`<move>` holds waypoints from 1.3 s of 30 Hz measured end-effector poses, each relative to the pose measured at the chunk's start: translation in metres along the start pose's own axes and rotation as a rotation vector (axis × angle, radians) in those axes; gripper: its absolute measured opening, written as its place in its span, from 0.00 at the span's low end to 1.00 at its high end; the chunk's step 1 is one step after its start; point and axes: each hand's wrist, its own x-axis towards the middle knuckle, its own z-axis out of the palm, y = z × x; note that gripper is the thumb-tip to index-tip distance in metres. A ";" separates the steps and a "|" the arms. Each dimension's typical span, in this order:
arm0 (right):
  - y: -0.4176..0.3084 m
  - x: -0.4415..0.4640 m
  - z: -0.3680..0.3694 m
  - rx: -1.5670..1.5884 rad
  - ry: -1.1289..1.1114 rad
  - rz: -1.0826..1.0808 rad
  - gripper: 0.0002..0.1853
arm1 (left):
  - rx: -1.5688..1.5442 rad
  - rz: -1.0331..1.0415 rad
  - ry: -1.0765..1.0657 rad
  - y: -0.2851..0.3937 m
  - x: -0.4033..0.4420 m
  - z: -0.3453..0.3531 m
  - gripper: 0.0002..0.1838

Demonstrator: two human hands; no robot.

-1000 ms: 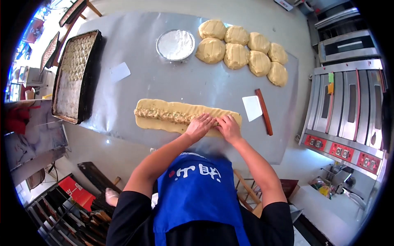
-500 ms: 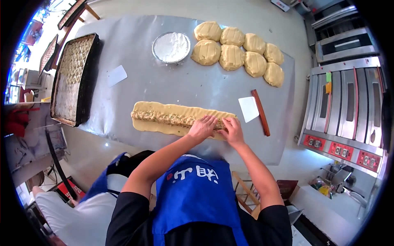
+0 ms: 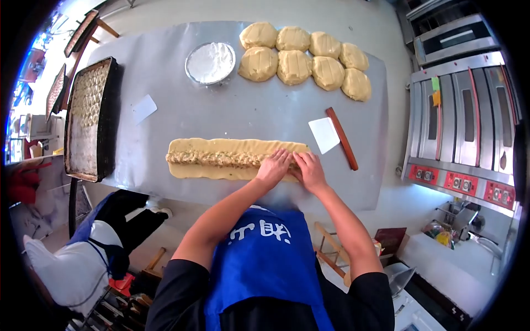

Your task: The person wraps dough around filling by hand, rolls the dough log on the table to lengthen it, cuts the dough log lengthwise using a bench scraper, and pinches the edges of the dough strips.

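A long flat dough sheet [image 3: 221, 174] lies across the near part of the table, with a strip of crumbly minced filling [image 3: 215, 159] along its middle. My left hand [image 3: 274, 167] rests over the filling near the right end, its fingers stretched out and close together. Beside it, my right hand [image 3: 310, 171] has bent fingers and thumb around the filling at that end. The filling under both hands is mostly hidden. To the right lie a white scraper [image 3: 324, 135] and a brown rolling pin [image 3: 342, 139].
Several dough lumps [image 3: 294, 67] sit at the far right, beside a bowl of white flour [image 3: 210, 63]. Another white scraper [image 3: 144, 109] lies left, near a dark baking tray [image 3: 83, 149] partly filled with small pieces. Ovens [image 3: 469, 121] stand right. A co-worker [image 3: 94, 248] is at lower left.
The view has shifted, so table items appear farther left. My hands stay at the filling's right end, and my right-hand fingers have moved closer to my left. The co-worker shows more fully.
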 end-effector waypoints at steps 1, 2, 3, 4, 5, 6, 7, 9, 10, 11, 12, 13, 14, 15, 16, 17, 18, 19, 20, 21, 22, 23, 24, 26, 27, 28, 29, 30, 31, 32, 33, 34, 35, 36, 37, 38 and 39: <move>0.005 -0.006 0.004 -0.001 -0.003 0.004 0.31 | 0.001 0.009 -0.002 0.002 -0.001 0.002 0.26; 0.009 -0.008 0.009 -0.031 -0.015 0.004 0.31 | 0.003 0.009 -0.001 0.004 -0.002 0.003 0.26; 0.010 -0.003 0.012 -0.061 -0.019 -0.003 0.30 | 0.013 0.024 -0.022 0.002 -0.002 0.005 0.26; 0.010 -0.002 0.012 -0.061 -0.009 -0.010 0.30 | 0.022 0.040 -0.042 0.000 -0.002 0.006 0.25; 0.010 -0.004 0.012 -0.039 -0.012 0.023 0.29 | 0.027 0.043 -0.037 -0.002 -0.004 0.009 0.25; 0.008 -0.004 0.006 -0.021 -0.016 0.056 0.28 | 0.029 0.048 -0.018 -0.001 -0.002 0.005 0.25; 0.005 -0.005 0.001 -0.028 -0.015 0.051 0.28 | 0.028 0.051 0.002 0.001 0.001 0.002 0.24; 0.003 -0.010 -0.002 -0.011 0.148 0.122 0.24 | -0.011 0.045 0.057 0.007 0.003 -0.002 0.25; 0.006 -0.013 -0.002 -0.007 0.141 0.126 0.24 | -0.049 0.044 0.098 0.012 0.002 -0.005 0.27; 0.009 -0.015 -0.001 -0.019 0.114 0.093 0.23 | -0.054 0.043 0.086 0.012 0.002 -0.004 0.27; 0.011 -0.017 0.000 -0.031 0.090 0.062 0.22 | -0.044 0.067 0.053 0.009 0.003 0.004 0.27; 0.013 -0.019 0.001 -0.029 0.092 0.071 0.22 | -0.032 0.095 0.025 0.006 0.005 0.011 0.28; 0.014 -0.021 0.001 -0.048 0.112 0.073 0.21 | -0.034 0.101 0.018 0.007 0.003 0.018 0.28; 0.017 -0.024 0.004 -0.068 0.136 0.072 0.20 | -0.008 0.085 -0.005 0.009 0.003 0.020 0.28; 0.020 -0.024 0.006 -0.069 0.147 0.072 0.20 | 0.024 0.071 -0.023 0.009 0.005 0.021 0.29; 0.023 -0.025 0.008 -0.059 0.157 0.084 0.20 | 0.031 0.080 -0.021 0.011 0.007 0.022 0.29; 0.023 -0.026 0.006 -0.050 0.164 0.096 0.19 | 0.083 0.037 -0.049 0.016 0.008 0.022 0.29; 0.021 -0.029 0.006 -0.054 0.169 0.095 0.19 | 0.134 -0.011 -0.075 0.019 0.011 0.023 0.29; 0.016 -0.034 0.007 -0.039 0.216 0.122 0.18 | 0.134 -0.010 -0.071 0.020 0.013 0.024 0.29; 0.016 -0.039 0.010 -0.023 0.263 0.151 0.18 | 0.133 0.021 -0.056 0.020 0.015 0.025 0.29; 0.018 -0.043 0.012 -0.022 0.259 0.158 0.18 | 0.129 0.053 -0.046 0.021 0.014 0.026 0.30; 0.020 -0.047 0.016 -0.070 0.266 0.126 0.19 | 0.123 0.055 -0.055 0.022 0.014 0.027 0.30; 0.025 -0.050 0.021 -0.120 0.275 0.091 0.21 | 0.109 0.081 -0.046 0.018 0.015 0.032 0.30; 0.036 -0.055 0.030 -0.137 0.255 0.114 0.24 | 0.102 0.115 -0.042 0.016 0.014 0.039 0.31; 0.034 -0.051 0.026 -0.155 0.239 0.133 0.28 | 0.164 0.089 -0.075 0.020 0.015 0.039 0.33; 0.029 -0.051 0.023 -0.157 0.252 0.145 0.28 | 0.225 0.065 -0.107 0.024 0.017 0.039 0.35; 0.023 -0.053 0.019 -0.056 0.278 0.230 0.32 | 0.228 0.083 -0.107 0.032 0.015 0.039 0.35; 0.018 -0.055 0.013 0.044 0.302 0.311 0.36 | 0.312 0.028 -0.114 0.048 0.015 0.023 0.37; 0.016 -0.063 0.016 0.104 0.319 0.361 0.39 | 0.396 -0.033 -0.119 0.057 0.016 0.015 0.40; 0.016 -0.068 0.021 0.103 0.324 0.364 0.39 | 0.398 -0.027 -0.118 0.060 0.020 0.009 0.40; 0.013 -0.074 0.026 0.104 0.330 0.374 0.39 | 0.276 -0.030 -0.158 0.060 0.017 0.011 0.43; 0.010 -0.082 0.032 0.106 0.330 0.386 0.38 | 0.152 -0.036 -0.200 0.061 0.013 0.011 0.47; 0.008 -0.082 0.040 0.068 0.273 0.381 0.38 | 0.231 0.023 -0.200 0.056 0.014 0.015 0.51; 0.007 -0.082 0.041 0.068 0.273 0.380 0.38 | 0.230 0.021 -0.199 0.054 0.014 0.017 0.51; 0.005 -0.082 0.042 0.068 0.243 0.364 0.38 | 0.248 0.056 -0.191 0.052 0.014 0.018 0.51; 0.003 -0.080 0.043 0.070 0.218 0.344 0.38 | 0.272 0.091 -0.182 0.048 0.013 0.018 0.52; 0.005 -0.081 0.037 0.103 0.151 0.364 0.39 | 0.285 0.091 -0.178 0.047 0.015 0.010 0.52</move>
